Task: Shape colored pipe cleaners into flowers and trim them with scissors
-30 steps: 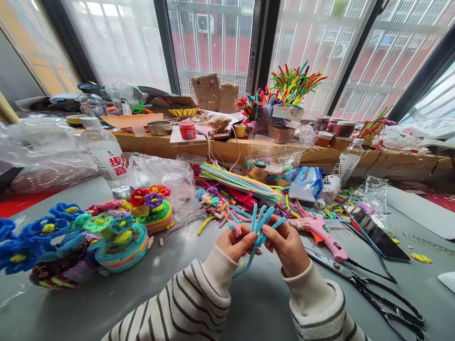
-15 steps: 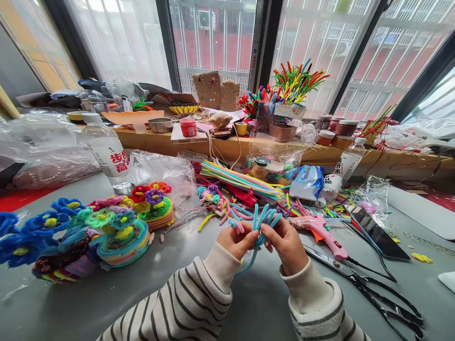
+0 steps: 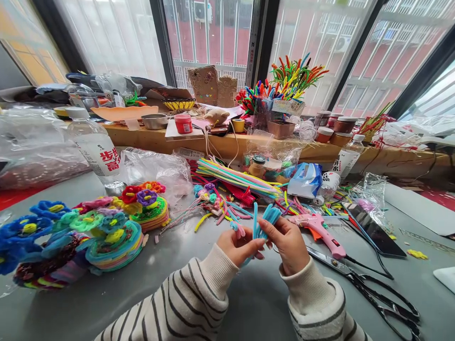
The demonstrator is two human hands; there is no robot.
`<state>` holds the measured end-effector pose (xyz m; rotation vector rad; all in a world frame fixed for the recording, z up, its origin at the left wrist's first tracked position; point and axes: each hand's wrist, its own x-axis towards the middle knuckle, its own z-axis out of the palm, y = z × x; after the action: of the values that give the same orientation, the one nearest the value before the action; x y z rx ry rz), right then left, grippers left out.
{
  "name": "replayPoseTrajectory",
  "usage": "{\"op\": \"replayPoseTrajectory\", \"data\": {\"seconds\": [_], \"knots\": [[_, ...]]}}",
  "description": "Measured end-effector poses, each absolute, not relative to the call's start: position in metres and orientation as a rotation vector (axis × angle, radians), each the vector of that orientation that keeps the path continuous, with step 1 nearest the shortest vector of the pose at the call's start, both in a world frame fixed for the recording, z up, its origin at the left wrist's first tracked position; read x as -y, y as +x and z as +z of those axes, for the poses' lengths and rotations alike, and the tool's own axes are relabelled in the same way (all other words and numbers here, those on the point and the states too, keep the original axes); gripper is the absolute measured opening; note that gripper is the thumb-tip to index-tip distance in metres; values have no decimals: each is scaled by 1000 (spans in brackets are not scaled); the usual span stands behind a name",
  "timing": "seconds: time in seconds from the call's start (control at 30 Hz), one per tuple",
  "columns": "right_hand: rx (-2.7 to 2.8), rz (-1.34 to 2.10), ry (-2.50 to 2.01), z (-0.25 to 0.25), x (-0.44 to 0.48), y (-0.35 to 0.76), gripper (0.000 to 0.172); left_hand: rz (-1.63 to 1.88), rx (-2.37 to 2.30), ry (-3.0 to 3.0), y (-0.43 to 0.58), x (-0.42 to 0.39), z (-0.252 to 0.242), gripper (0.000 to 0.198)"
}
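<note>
Between my two hands is a bunch of bent light-blue pipe cleaners (image 3: pixel 270 216), with one strand standing upright at its left. My left hand (image 3: pixel 236 246) is closed, thumb and fingers pinching the lower left part of the bunch. My right hand (image 3: pixel 286 239) grips the bunch from the right, its thumb pressed on the front. A small pink-and-blue piece (image 3: pixel 239 229) shows at my left fingers; whether they hold it I cannot tell. Right of my right hand lie a pink hot glue gun (image 3: pixel 322 232) and large black-handled scissors (image 3: pixel 373 289).
Pipe-cleaner flower pots (image 3: pixel 113 246) stand at the left beside a water bottle (image 3: pixel 94 147). Loose pastel pipe cleaners (image 3: pixel 238 177) lie beyond my hands. A dark phone (image 3: pixel 375 229) rests at the right. Jars and a pipe-cleaner bouquet (image 3: pixel 296 80) stand along the wooden ledge (image 3: pixel 152 142).
The light-blue loops, fanned out before, are now gathered closer together and lean right under my right thumb. One strand stands apart at the left. The view has shifted slightly.
</note>
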<state>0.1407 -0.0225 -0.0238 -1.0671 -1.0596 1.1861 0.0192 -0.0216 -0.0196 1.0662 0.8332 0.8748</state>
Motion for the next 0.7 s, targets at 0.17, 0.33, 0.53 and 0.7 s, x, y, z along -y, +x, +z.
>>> {"op": "replayPoseTrajectory", "data": {"seconds": [0.17,0.33,0.53,0.7], "knots": [[1055,1178,-1117,-22,23,142,22,771,-923,1062,19,22,-21,25],[1142,1218,-1183,-23,23,139,26,761,-895,1031,17,23,-20,25],[1158,1219,-1151,-24,23,138,28,752,-847,991,15,20,-21,32],[1101,1258,-1172,-32,22,135,35,693,-821,963,14,17,-20,38]]}}
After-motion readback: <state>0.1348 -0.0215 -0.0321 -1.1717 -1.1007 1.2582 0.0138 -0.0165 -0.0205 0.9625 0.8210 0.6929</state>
